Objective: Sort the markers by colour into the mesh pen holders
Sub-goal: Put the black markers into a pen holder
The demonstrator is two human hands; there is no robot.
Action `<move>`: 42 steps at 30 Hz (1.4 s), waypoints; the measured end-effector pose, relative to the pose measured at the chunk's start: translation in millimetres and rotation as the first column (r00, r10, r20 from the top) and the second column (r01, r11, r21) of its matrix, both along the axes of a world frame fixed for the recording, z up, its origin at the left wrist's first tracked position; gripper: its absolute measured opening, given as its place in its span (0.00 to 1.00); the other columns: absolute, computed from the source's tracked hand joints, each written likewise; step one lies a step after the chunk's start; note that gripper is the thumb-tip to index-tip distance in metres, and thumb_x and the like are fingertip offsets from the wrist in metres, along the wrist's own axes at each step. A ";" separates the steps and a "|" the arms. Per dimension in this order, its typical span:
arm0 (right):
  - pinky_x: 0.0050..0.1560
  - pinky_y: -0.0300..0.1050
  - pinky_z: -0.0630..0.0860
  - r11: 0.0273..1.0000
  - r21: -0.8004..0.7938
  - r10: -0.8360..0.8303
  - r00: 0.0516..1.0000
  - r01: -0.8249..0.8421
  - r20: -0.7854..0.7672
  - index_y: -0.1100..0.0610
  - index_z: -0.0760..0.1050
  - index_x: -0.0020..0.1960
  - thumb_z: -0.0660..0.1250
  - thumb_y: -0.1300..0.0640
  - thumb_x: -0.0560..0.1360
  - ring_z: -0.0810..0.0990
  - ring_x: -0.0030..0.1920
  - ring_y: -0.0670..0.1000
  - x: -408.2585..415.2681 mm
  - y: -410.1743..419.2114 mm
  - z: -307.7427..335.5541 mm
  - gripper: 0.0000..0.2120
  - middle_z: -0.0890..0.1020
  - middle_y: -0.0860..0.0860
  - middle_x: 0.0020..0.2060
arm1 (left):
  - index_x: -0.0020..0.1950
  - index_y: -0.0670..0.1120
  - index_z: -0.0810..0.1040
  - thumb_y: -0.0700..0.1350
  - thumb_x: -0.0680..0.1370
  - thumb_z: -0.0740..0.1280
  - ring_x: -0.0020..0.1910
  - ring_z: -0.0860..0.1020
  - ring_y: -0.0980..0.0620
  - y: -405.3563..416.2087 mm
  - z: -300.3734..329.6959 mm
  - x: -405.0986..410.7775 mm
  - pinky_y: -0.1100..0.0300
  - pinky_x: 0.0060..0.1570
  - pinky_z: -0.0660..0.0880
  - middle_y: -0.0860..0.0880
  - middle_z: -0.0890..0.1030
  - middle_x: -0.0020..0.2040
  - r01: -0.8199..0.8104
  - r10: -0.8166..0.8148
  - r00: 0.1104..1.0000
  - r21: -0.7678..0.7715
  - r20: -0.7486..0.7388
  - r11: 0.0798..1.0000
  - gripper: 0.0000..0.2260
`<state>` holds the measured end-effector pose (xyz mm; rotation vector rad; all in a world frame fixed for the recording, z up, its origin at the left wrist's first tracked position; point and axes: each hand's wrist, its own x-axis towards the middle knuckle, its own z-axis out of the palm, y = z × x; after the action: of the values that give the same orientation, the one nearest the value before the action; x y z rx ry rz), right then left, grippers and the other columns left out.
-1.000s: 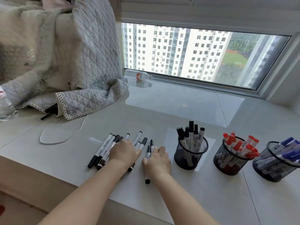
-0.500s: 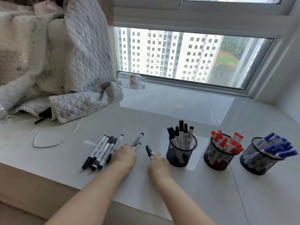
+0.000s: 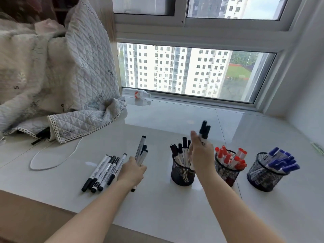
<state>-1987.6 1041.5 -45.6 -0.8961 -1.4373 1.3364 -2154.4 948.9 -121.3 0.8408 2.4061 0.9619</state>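
Observation:
Three black mesh holders stand in a row on the white sill: one with black markers [image 3: 182,174], one with red markers [image 3: 226,171], one with blue markers [image 3: 264,174]. My right hand [image 3: 201,153] is raised above the black-marker holder and grips two black markers [image 3: 204,132] upright. My left hand [image 3: 133,171] holds a small bunch of black markers [image 3: 141,150] just above the sill. Several more black markers [image 3: 103,172] lie loose to its left.
A quilted blanket [image 3: 61,81] is heaped at the back left, with a white cable [image 3: 52,165] looping out below it. A plastic bottle [image 3: 136,93] lies by the window frame. The sill's front edge runs along the lower left.
Both hands were flat on the loose markers. Now each has picked some up; the right hand has risen and moved right, over the black-marker holder. The camera has tilted up.

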 end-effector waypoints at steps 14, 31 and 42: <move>0.31 0.39 0.71 0.980 -0.144 -0.134 0.990 0.140 0.048 0.60 0.75 0.50 0.60 0.48 0.78 0.75 0.32 0.49 -7.1 44.8 -50.1 0.15 0.75 0.50 0.33 | 0.36 0.47 0.70 0.49 0.74 0.68 0.22 0.71 0.59 52.3 70.8 63.9 0.61 0.31 0.73 0.55 0.73 0.21 -0.148 -0.118 0.938 0.687 0.325 0.711 0.11; 0.42 0.48 0.77 0.971 -0.106 -0.203 0.974 0.213 0.099 0.51 0.71 0.40 0.63 0.58 0.76 0.79 0.37 0.49 1.6 36.5 -69.2 0.06 0.79 0.49 0.35 | 0.38 0.48 0.70 0.50 0.75 0.66 0.22 0.72 0.61 82.9 55.5 94.8 0.67 0.24 0.70 0.55 0.75 0.24 -0.386 0.003 0.892 0.759 0.453 0.525 0.10; 0.38 0.34 0.72 0.978 0.078 -0.200 0.976 0.193 0.092 0.47 0.70 0.57 0.60 0.57 0.77 0.78 0.40 0.41 8.0 35.3 -52.6 0.10 0.78 0.41 0.42 | 0.42 0.39 0.76 0.52 0.75 0.66 0.27 0.76 0.60 82.1 22.2 100.5 0.73 0.26 0.68 0.51 0.78 0.31 -0.348 0.116 0.925 0.687 0.361 0.638 0.15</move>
<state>-1979.6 1076.8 -98.2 -1.0437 -1.4211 1.1030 -2053.8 1031.0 -99.1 0.5542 1.8525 2.1033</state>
